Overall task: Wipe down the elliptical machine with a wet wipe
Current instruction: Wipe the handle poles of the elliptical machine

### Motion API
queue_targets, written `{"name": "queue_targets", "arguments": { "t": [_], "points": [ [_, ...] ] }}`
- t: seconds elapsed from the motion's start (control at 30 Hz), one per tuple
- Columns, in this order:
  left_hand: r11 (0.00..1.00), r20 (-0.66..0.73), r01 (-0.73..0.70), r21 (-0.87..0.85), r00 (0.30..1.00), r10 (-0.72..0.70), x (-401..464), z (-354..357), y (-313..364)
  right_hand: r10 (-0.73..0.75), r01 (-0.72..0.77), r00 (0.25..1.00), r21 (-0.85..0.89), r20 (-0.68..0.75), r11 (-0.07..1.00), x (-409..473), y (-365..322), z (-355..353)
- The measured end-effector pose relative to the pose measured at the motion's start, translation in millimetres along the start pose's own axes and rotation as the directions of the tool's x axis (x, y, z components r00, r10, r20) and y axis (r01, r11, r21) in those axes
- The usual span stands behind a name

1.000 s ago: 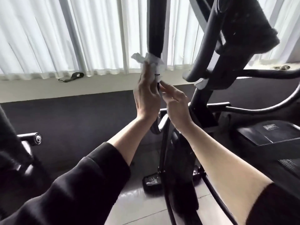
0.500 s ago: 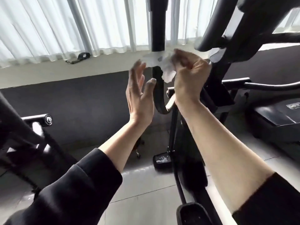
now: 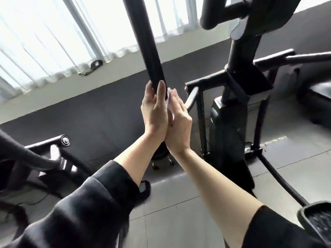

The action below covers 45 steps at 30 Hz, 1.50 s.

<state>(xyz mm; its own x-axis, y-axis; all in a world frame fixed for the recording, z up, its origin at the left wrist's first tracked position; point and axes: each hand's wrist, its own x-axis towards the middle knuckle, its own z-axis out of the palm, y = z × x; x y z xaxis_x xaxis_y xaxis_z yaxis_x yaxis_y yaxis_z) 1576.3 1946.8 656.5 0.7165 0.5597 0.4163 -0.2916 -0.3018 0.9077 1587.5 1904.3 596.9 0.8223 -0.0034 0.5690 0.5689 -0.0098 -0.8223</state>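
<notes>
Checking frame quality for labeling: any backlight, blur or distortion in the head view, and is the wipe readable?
Head view: curtained window blown out, so the black handlebar reads as a silhouette; motion blur on the sleeve and pedal at the bottom corners; wide-angle tilt bends the floor lines; wipe only a white sliver between left hand and right hand.

Strong backlight from blown-out curtained windows, dark machine frame near-silhouetted, soft sheen on floor tiles, motion blur on lower sleeves, wide-angle bowing and tilt at edges
</notes>
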Motion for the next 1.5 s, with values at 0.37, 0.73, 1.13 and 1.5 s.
{"name": "queue_targets", "arguments": {
  "t": [0.37,0.73,1.13,1.5],
  "points": [
    [0.994,-0.107,-0.015,0.105,0.994,0.026,4.6,28.4,-12.3,-0.148,0.151,0.988,-0.154,0.032,0.976,17.1,98.8,-1.8],
    [0.947,-0.146,-0.237,0.218,0.951,0.271,8.7,32.5,-37.5,-0.070,0.056,0.987,0.095,0.144,0.994,6.4,94.7,-9.3],
    [0.907,-0.159,-0.319,0.276,0.915,0.370,12.4,33.5,-46.0,-0.094,0.071,0.990,0.192,0.109,0.979,-6.8,83.5,0.5],
    [0.923,-0.196,-0.244,0.298,0.931,0.309,5.8,36.2,-40.3,-0.069,0.039,0.989,0.212,0.133,0.976,-0.6,66.4,2.8]
  ]
}}
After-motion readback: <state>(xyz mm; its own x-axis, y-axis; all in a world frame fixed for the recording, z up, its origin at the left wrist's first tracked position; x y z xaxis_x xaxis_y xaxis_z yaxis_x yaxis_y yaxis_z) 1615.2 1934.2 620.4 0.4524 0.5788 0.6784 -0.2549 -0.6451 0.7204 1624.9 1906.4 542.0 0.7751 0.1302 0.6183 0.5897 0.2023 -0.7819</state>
